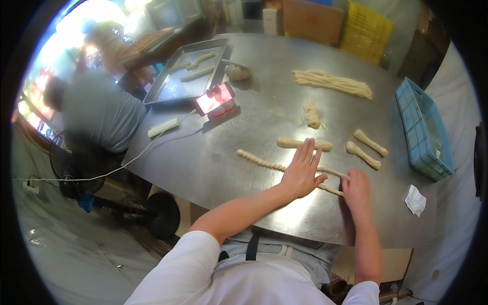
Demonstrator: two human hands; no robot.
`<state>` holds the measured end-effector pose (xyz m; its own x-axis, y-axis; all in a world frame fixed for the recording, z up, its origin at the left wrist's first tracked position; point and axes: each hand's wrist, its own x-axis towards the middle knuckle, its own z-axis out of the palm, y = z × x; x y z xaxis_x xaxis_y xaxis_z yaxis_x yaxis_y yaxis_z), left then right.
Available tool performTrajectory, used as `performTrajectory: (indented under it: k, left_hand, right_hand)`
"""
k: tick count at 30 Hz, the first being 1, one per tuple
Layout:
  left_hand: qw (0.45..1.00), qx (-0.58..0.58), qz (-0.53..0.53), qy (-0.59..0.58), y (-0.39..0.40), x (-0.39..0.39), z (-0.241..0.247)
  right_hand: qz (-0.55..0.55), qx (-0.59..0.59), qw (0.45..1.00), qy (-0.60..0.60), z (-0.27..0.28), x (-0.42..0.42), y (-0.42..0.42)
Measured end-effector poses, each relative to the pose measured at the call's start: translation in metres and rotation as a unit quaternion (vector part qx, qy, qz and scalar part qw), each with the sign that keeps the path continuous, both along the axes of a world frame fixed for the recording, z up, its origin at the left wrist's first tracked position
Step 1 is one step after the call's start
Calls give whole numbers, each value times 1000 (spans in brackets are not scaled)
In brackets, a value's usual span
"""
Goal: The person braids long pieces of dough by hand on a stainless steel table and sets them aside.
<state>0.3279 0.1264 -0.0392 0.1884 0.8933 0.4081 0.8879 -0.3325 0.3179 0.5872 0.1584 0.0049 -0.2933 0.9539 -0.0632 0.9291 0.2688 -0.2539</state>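
Observation:
My left hand [303, 171] lies flat, its fingertips on a short dough roll [288, 143] and its palm over a long twisted dough strand [261, 159]. To the right, my right hand [356, 187] has its fingers curled at the strand's far end, where two thin dough lengths [331, 190] run apart. Its fingertips are partly hidden. Two short dough pieces [369, 143] rest beyond the right hand. Farther up are a rough dough lump [312, 115] and a bundle of long dough strips [331, 84].
On the steel table [259, 114] stand a metal tray [171, 97] with twisted dough, a propped phone [215, 99] with a white cable, a blue plastic crate [423, 129] and a crumpled white tissue [415, 201]. Another person [101, 110] is at the left, beside a black fan [72, 167].

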Motion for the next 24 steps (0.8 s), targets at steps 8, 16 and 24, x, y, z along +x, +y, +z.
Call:
performTrajectory:
  k: [8,16,24]
  left_hand:
    - [990,-111,-74,53,-39,-2,11]
    - [979,-115,-162,51,-38,-4,5]
    - [984,-72,-158,30,-1,10,-11]
  right_hand:
    - [-68,-145,984,82,6,14,-19]
    - [140,127,966,178,-20,14,-13]
    - [102,21,975,199,-3,9,-3]
